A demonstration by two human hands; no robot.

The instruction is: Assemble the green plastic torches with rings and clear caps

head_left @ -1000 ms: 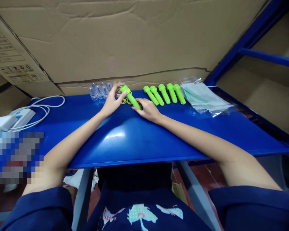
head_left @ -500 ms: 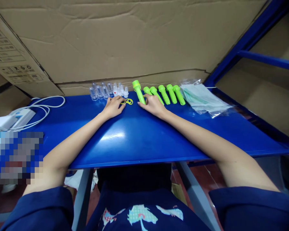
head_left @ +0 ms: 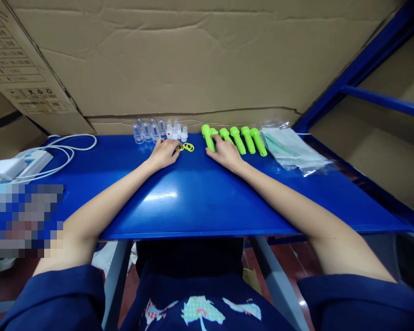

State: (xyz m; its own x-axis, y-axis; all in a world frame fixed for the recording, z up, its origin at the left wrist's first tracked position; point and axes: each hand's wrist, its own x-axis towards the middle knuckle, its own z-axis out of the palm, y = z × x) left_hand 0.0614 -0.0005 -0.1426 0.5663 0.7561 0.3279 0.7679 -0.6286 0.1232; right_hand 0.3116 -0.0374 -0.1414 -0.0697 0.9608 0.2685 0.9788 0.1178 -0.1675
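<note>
In the head view my right hand (head_left: 227, 152) is closed around the lower part of a bright green flashlight (head_left: 207, 134), thumb on its near side. That flashlight is at the left end of a row of several similar green flashlights (head_left: 237, 138); my fingers partly hide the closest ones. My left hand (head_left: 163, 154) rests on the table with its fingers apart, fingertips beside or on some thin yellow rings (head_left: 188, 147). Behind it stand several clear plastic caps (head_left: 146, 132) and small white pieces with clear tips (head_left: 184, 134), one with a red dot.
A clear bag of pale sheets (head_left: 293, 148) lies right of the flashlights. On the left are a white cable (head_left: 72, 154) and white boxes (head_left: 8, 169). Cardboard (head_left: 193, 69) backs the blue table (head_left: 193, 197); a blue frame bar (head_left: 348, 78) rises at right.
My right hand has brought the green flashlight down and slightly right, beside the row. My left hand stays by the yellow rings. The view has shifted slightly.
</note>
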